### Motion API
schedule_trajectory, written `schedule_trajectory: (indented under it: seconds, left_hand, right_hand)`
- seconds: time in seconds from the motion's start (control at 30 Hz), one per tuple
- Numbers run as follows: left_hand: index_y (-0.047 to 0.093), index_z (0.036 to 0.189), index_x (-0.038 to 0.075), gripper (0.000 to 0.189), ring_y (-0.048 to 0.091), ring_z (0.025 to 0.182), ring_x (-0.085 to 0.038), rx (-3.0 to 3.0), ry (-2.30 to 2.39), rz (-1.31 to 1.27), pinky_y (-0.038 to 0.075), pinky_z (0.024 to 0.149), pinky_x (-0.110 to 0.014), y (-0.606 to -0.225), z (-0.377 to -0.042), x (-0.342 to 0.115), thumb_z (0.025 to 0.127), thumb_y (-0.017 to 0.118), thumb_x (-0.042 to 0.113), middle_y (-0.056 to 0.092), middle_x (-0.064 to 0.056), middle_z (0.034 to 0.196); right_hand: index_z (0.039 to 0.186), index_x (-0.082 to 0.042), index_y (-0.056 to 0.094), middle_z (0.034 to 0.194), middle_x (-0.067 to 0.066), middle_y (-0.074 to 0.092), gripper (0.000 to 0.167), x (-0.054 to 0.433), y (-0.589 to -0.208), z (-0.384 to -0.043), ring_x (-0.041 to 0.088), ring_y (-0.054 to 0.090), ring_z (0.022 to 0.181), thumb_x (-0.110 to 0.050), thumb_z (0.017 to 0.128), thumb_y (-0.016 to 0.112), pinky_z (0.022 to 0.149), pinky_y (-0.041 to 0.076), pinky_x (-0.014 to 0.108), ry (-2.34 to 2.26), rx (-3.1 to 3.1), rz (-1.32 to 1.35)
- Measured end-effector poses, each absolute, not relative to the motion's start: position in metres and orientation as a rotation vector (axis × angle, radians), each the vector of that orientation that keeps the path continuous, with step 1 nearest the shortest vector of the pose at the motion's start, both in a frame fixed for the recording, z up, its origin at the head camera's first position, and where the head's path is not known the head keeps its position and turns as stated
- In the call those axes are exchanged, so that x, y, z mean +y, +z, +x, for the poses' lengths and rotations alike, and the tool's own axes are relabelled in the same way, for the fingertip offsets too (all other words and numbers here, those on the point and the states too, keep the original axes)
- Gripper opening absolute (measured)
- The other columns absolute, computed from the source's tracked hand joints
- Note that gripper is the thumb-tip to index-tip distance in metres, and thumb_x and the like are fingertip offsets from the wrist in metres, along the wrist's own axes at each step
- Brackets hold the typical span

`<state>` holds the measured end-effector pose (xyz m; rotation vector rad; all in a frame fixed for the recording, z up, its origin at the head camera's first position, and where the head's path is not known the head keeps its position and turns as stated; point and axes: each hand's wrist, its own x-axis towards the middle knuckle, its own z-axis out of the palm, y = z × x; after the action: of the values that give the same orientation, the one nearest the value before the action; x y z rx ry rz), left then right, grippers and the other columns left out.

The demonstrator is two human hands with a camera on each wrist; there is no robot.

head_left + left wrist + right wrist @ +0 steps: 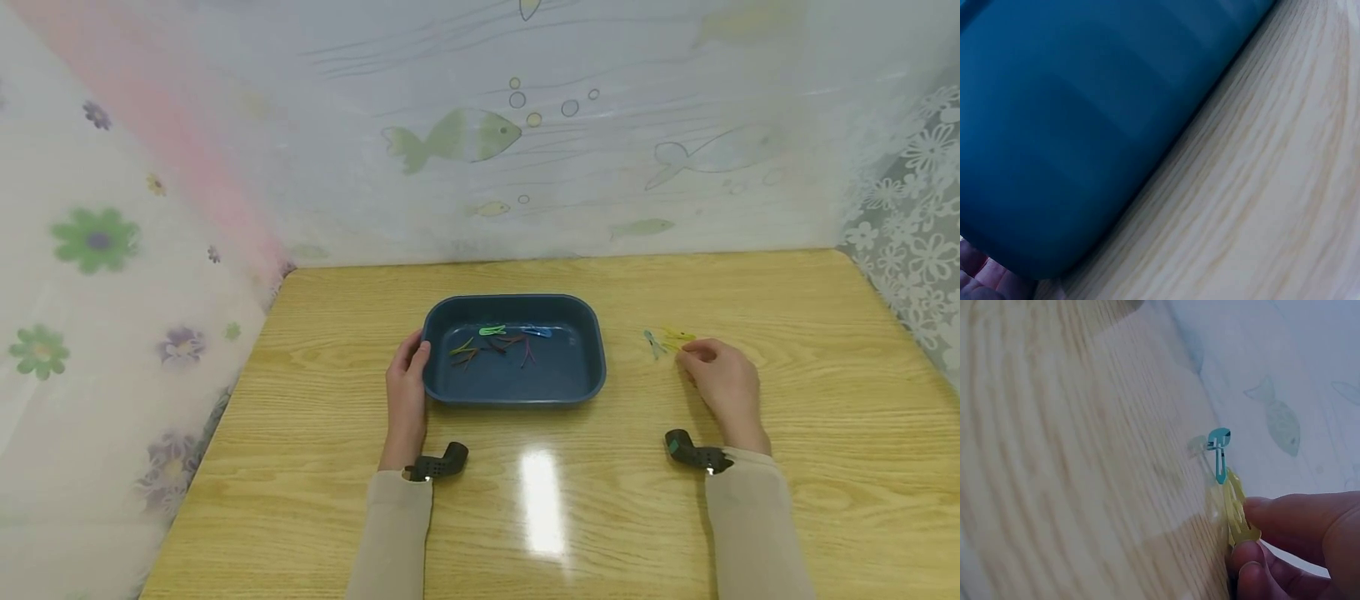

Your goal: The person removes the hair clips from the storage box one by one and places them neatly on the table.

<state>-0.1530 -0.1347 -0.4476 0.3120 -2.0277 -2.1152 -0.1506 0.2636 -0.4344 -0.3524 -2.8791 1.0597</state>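
Note:
A dark blue plastic tub (517,392) sits on the table, and my left hand (407,375) holds its left end with the thumb at the rim. Up close in the left wrist view, the tub's outer wall (1085,125) fills much of the picture. Inside lie a green hair clip (492,331), a blue hair clip (537,332) and several thin clips in darker colours. To the right of the tub, my right hand (723,379) pinches a yellow hair clip (1238,512) between thumb and fingers. A teal hair clip (1220,453) lies just beyond it.
The wooden table (322,517) ends at the back against a fish-patterned curtain (585,200). A flowered curtain (97,350) hangs along the left side, and a white-flowered one (918,200) on the right. Light reflects off the tabletop in front of the tub.

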Motion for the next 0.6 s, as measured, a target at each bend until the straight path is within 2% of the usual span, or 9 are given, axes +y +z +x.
schedule_trajectory:
  seconds: [0.27, 0.6]
  left_hand:
    - [0.053, 0.121, 0.023, 0.039, 0.042, 0.115, -0.006, -2.019, -2.12, 0.312, 0.03, 0.098, -0.028, -0.4473, -0.1526, -0.1345, 0.087, 0.053, 0.041, 0.05, 0.008, 0.122]
    - [0.053, 0.122, 0.02, 0.04, 0.042, 0.114, -0.008, -2.019, -2.123, 0.308, 0.03, 0.098, -0.029, -0.4475, -0.153, -0.1348, 0.087, 0.054, 0.04, 0.051, 0.005, 0.122]
  right_hand:
    - [0.111, -0.004, 0.058, 0.087, 0.013, 0.063, 0.04, 0.265, -0.4323, -0.1509, 0.016, 0.057, 0.065, -0.036, 0.09, 0.048, 0.062, 0.036, 0.03, 1.149, -2.85, -0.372]
    - [0.116, -0.006, 0.057, 0.096, 0.014, 0.061, 0.044, 0.2641, -0.4279, -0.1495, 0.015, 0.06, 0.069, -0.039, 0.092, 0.041, 0.057, 0.043, 0.025, 1.183, -2.824, -0.436]
